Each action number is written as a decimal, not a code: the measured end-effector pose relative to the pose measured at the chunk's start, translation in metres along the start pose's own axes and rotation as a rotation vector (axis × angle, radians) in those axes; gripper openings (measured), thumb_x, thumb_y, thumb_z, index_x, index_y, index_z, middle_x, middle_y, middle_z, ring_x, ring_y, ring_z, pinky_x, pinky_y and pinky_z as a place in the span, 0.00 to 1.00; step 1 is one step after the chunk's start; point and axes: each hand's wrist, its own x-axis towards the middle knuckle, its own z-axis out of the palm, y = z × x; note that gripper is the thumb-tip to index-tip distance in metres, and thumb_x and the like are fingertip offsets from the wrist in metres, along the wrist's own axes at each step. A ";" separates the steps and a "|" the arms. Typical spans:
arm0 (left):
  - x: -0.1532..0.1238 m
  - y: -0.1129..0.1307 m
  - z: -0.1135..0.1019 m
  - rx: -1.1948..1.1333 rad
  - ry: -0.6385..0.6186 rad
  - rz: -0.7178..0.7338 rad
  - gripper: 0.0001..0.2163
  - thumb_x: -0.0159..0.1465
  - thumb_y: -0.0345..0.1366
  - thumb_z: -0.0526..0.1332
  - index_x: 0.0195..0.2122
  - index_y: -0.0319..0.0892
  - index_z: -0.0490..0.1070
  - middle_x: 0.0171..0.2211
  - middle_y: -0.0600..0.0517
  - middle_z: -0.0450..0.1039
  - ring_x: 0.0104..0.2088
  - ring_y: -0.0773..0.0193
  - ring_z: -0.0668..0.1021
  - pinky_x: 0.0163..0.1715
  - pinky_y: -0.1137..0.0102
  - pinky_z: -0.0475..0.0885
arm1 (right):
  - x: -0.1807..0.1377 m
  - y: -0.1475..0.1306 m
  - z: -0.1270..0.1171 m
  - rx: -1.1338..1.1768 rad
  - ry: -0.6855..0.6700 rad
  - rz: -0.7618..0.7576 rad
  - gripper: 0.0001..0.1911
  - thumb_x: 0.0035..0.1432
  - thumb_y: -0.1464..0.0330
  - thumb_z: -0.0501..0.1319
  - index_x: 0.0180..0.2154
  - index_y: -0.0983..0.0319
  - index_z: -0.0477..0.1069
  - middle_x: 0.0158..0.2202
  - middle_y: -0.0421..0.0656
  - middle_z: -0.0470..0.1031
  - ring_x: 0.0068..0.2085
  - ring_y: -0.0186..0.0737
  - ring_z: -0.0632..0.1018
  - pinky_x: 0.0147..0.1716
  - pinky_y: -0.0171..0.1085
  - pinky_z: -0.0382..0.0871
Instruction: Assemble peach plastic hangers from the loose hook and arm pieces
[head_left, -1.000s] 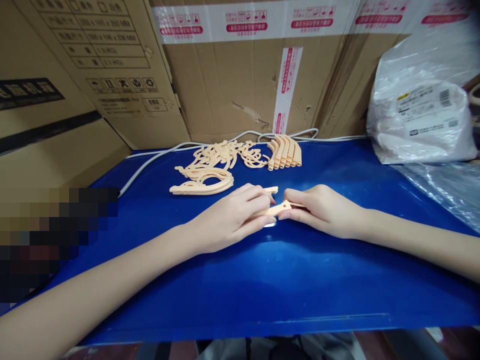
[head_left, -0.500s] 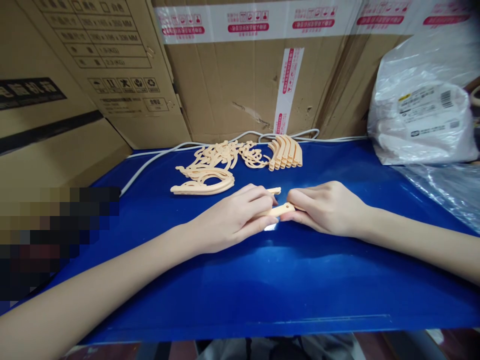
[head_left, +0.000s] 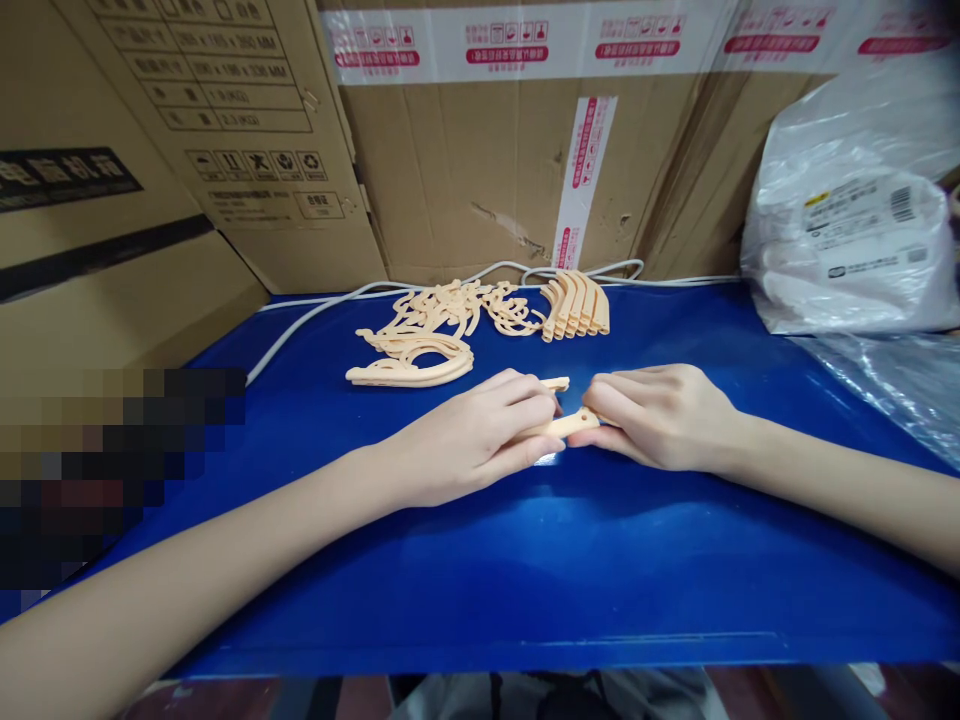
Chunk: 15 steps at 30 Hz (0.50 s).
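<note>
My left hand (head_left: 487, 435) is closed around a beige plastic piece (head_left: 566, 426) that looks like an arm of a folding clothes hanger. Its end with a small round hole points right, between the hands. A second beige end (head_left: 556, 384) shows just beyond my left fingers; whether it belongs to the same piece is hidden. With thumb and fingers, my right hand (head_left: 660, 415) pinches a beige part at the holed end. Most of that part is covered by the fingers. Both hands are low over the blue tabletop (head_left: 465, 580).
Behind the hands lie a loose pile of thin beige parts (head_left: 442, 310), several stacked curved arms (head_left: 412, 376) and a row of curved hollow pieces (head_left: 577, 308). A white cable (head_left: 300, 325) runs along cardboard boxes (head_left: 480, 180). A plastic-wrapped package (head_left: 855, 230) stands at right.
The view has shifted slightly, so everything sits a little further right. Both hands keep nearly the same hold on the beige parts.
</note>
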 end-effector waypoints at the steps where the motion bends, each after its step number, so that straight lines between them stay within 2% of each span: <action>1: 0.000 0.000 0.000 -0.001 0.001 0.003 0.11 0.71 0.38 0.49 0.36 0.40 0.66 0.48 0.47 0.69 0.53 0.61 0.68 0.52 0.69 0.62 | 0.000 0.000 0.000 -0.016 0.006 -0.010 0.21 0.69 0.58 0.45 0.26 0.61 0.60 0.19 0.37 0.66 0.20 0.31 0.67 0.22 0.32 0.56; 7: -0.002 0.000 -0.001 0.013 -0.015 -0.017 0.11 0.71 0.38 0.48 0.38 0.41 0.67 0.50 0.47 0.68 0.50 0.59 0.69 0.51 0.65 0.63 | 0.000 0.003 -0.001 -0.112 0.017 -0.056 0.20 0.68 0.58 0.47 0.26 0.61 0.62 0.19 0.37 0.66 0.19 0.31 0.66 0.22 0.33 0.55; 15: -0.001 -0.001 0.000 0.015 -0.022 -0.018 0.10 0.71 0.38 0.48 0.37 0.41 0.66 0.49 0.46 0.68 0.51 0.60 0.68 0.51 0.65 0.63 | -0.001 0.002 0.001 -0.066 -0.003 -0.040 0.21 0.68 0.59 0.47 0.26 0.61 0.63 0.20 0.38 0.67 0.21 0.32 0.67 0.23 0.33 0.56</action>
